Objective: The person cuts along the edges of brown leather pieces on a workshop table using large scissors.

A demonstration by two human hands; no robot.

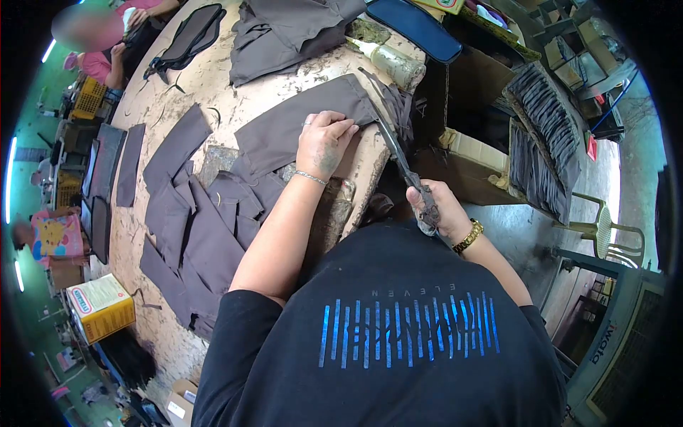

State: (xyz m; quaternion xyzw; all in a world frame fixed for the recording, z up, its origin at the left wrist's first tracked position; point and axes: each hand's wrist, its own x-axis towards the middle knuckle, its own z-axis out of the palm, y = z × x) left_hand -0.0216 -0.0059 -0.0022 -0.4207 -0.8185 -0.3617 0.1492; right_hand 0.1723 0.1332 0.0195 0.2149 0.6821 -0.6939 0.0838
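Observation:
My left hand presses on a dark grey piece of material that lies on the worn, stained table. Its fingers are bent together near the piece's right edge, and what they pinch there is too small to make out. Wrapped round the handles of large dark scissors is my right hand, beyond the table's right edge. The scissors' blades point up and left, alongside the right end of the grey piece. More grey pieces lie in a loose heap left of my left forearm.
A glass bottle lies near the table's upper right edge, beside a dark blue panel. Stacked dark pieces and a plastic chair stand right. A yellow tin is lower left. Other people are at the left.

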